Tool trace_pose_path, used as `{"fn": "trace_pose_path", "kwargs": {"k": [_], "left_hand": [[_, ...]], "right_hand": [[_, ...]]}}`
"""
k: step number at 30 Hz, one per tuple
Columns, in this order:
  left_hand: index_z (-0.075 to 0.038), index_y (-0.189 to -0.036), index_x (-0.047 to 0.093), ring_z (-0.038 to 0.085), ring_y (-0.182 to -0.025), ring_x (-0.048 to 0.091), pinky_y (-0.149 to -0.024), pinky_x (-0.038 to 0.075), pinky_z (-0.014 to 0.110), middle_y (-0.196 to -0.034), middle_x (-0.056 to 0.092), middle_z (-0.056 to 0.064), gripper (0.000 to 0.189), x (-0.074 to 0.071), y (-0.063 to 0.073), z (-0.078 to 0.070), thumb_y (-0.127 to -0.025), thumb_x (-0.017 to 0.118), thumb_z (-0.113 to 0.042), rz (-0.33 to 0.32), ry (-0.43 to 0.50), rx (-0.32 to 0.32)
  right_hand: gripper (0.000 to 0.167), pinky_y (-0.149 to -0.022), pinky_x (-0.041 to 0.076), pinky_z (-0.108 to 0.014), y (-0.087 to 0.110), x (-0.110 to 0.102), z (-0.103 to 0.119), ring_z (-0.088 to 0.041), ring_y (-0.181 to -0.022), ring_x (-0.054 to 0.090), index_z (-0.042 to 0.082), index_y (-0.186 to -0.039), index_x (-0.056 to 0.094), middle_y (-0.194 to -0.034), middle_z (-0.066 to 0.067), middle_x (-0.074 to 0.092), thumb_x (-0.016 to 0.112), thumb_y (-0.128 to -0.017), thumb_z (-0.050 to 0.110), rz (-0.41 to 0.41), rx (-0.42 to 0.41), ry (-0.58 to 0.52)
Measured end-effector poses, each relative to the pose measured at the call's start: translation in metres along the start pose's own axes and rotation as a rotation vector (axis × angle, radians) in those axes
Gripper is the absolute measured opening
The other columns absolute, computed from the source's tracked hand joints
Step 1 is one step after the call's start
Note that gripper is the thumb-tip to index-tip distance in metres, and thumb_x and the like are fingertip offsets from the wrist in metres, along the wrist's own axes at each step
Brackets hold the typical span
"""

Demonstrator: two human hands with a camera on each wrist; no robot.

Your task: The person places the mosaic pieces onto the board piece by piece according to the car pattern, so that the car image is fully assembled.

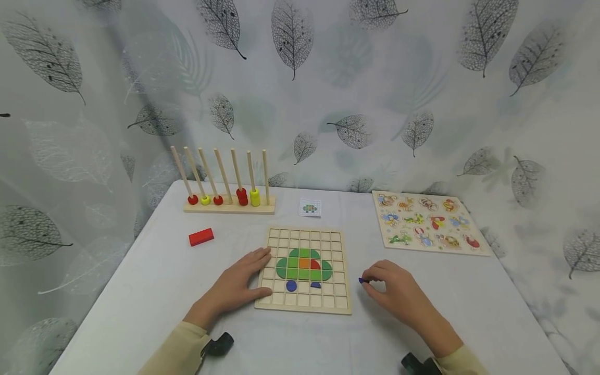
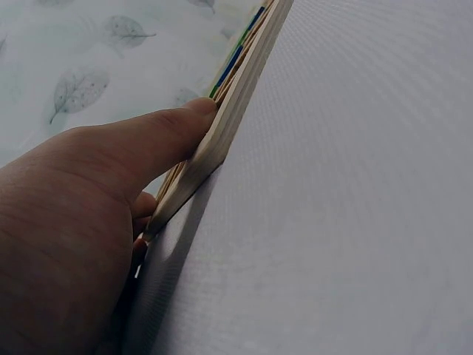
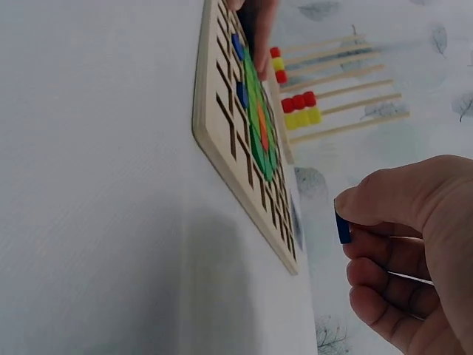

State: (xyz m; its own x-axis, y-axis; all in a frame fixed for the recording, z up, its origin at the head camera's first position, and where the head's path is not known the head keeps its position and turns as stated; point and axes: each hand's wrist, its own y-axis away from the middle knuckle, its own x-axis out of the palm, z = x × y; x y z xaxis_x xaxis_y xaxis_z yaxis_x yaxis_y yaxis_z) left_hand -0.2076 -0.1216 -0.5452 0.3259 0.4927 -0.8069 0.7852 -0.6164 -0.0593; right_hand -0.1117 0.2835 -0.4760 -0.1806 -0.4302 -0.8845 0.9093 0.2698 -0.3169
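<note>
A square wooden grid board (image 1: 276, 299) lies on the table in front of me. Set in its squares are green pieces (image 1: 304, 252), an orange square (image 1: 304, 263) and a red piece (image 1: 315, 264). Below them sit a blue disc (image 1: 291, 286) and a blue half-round piece (image 1: 315, 285). My left hand (image 1: 236, 281) rests against the board's left edge, thumb and fingers spread apart; in the left wrist view its thumb lies on the rim. To the board's right, my right hand (image 1: 398, 291) pinches a small blue piece (image 3: 342, 228) between thumb and index finger, above the table.
Behind the board stands a small card (image 1: 310, 208) with a coloured pattern. A peg rack (image 1: 229, 208) with red and yellow beads is at the back left, a red block (image 1: 201, 237) in front of it. An insect picture board (image 1: 426, 221) lies at the back right.
</note>
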Motion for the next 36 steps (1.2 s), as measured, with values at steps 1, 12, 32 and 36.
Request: {"fn": "trace_pose_path", "kwargs": {"k": [1, 12, 32, 36], "left_hand": [[-0.014, -0.168, 0.043, 0.027, -0.163, 0.026, -0.126, 0.032, 0.057, -0.177, 0.031, -0.001, 0.093, 0.0, 0.0, 0.0, -0.094, 0.079, -0.058, -0.003, 0.0, 0.0], [-0.013, -0.168, 0.044, 0.026, -0.163, 0.026, -0.126, 0.032, 0.057, -0.176, 0.031, -0.003, 0.094, 0.001, 0.0, 0.002, -0.094, 0.077, -0.061, -0.006, 0.023, 0.019], [-0.013, -0.167, 0.044, 0.026, -0.163, 0.026, -0.126, 0.032, 0.058, -0.176, 0.032, -0.003, 0.093, -0.001, 0.001, 0.0, -0.094, 0.078, -0.06, -0.004, 0.026, 0.016], [-0.012, -0.167, 0.045, 0.027, -0.163, 0.027, -0.126, 0.032, 0.058, -0.176, 0.033, -0.003, 0.093, -0.001, 0.001, 0.0, -0.094, 0.078, -0.06, -0.008, 0.02, 0.019]], "right_hand": [[0.025, -0.077, 0.062, -0.028, -0.002, 0.0, 0.002, -0.004, -0.087, 0.066, 0.022, -0.094, 0.078, -0.095, 0.016, 0.067, 0.095, -0.082, 0.006, -0.003, -0.014, -0.009], [0.02, -0.08, 0.062, -0.026, -0.027, 0.005, 0.025, -0.003, -0.092, 0.066, 0.018, -0.099, 0.081, -0.098, 0.014, 0.069, 0.092, -0.087, 0.006, 0.041, -0.105, -0.083], [0.013, -0.08, 0.061, -0.028, -0.041, 0.035, 0.053, -0.005, -0.091, 0.064, 0.018, -0.096, 0.08, -0.097, 0.012, 0.068, 0.09, -0.09, 0.013, 0.131, -0.122, -0.166], [0.011, -0.079, 0.059, -0.028, -0.041, 0.045, 0.056, -0.007, -0.089, 0.061, 0.015, -0.096, 0.081, -0.094, 0.01, 0.068, 0.089, -0.09, 0.012, 0.141, -0.144, -0.163]]}}
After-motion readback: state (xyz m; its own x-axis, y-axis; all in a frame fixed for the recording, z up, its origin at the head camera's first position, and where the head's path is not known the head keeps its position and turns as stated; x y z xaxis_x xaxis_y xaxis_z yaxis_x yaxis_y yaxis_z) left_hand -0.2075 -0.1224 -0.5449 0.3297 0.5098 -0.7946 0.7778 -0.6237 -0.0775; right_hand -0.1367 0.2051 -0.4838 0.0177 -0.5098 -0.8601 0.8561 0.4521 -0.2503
